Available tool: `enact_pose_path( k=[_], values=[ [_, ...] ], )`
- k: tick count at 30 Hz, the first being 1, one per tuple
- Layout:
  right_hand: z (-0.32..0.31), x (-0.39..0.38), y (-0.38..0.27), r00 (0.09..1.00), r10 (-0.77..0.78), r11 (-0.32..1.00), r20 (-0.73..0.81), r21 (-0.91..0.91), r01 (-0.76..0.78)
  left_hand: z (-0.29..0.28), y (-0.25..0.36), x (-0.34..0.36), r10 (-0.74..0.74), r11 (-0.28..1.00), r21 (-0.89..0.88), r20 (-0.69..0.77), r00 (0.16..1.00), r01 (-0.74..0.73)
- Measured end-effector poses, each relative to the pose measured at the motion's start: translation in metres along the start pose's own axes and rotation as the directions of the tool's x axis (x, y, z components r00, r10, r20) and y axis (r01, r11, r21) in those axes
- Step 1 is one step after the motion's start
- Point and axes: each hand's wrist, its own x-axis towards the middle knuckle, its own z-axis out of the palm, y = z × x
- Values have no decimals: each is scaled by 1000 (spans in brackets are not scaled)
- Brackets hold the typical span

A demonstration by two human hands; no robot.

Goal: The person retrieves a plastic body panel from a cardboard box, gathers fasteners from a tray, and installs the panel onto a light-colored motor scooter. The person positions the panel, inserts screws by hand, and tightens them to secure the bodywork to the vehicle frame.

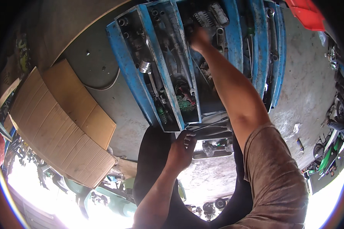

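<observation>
A worn blue metal toolbox (237, 23) with several long trays stands spread out in front of me. Deep in its middle compartment is my right hand (200, 39), smeared by motion, so its fingers and anything in them cannot be made out. Close to that hand lie a ring-ended wrench (220, 37) and a grey metal block (219, 14). My left hand (181, 152) is at the toolbox's near end, above my thigh, its fingers curled. Whatever they hold, if anything, is hidden. A shiny socket (145, 66) on a long bar lies in the left tray.
Folded brown cardboard (59, 122) lies on the floor at the left. A black tray (212, 149) with metal tools sits between my legs. More wrenches (270, 45) fill the right trays. A red object (305, 14) is at the far right, with clutter along the right edge.
</observation>
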Motion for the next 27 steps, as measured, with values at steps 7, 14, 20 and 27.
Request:
enact_pose_path(
  k=[7,14,20,27],
  values=[
    [-27,-133,1,953,292,830,76,475,-292,9,-22,11,37,922,-383,-64,997,-59],
    [-89,-269,-48,899,234,869,371,336,-365,19,-26,12,51,905,-397,-254,966,-153],
    [-144,-337,-81,959,-11,827,284,541,-150,24,3,-33,277,897,-230,-371,886,-377],
    [-228,-374,-146,887,2,484,462,776,-405,5,78,-129,616,770,157,-435,656,-619]
  ],
)
